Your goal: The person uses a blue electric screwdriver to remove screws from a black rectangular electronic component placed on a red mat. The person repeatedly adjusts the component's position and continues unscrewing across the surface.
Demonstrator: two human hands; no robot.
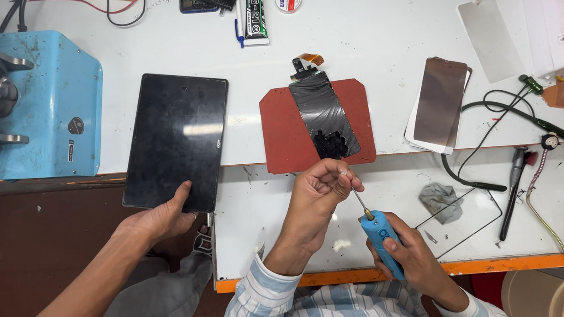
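White bench, centre frame: red mat bearing black screen. Lower centre: right hand gripping blue tool; left hand pinching its tip. Left: another person's hand on tablet; blue machine upper left.

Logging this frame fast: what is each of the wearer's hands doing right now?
Left hand: closed, fingers pinching the metal bit of the blue rotary tool.
Right hand: closed around the blue rotary tool's body.

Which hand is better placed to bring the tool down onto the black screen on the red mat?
Right, probably. The right hand already grips the blue tool; the left hand only pinches its tip, just below the black screen on the red mat.
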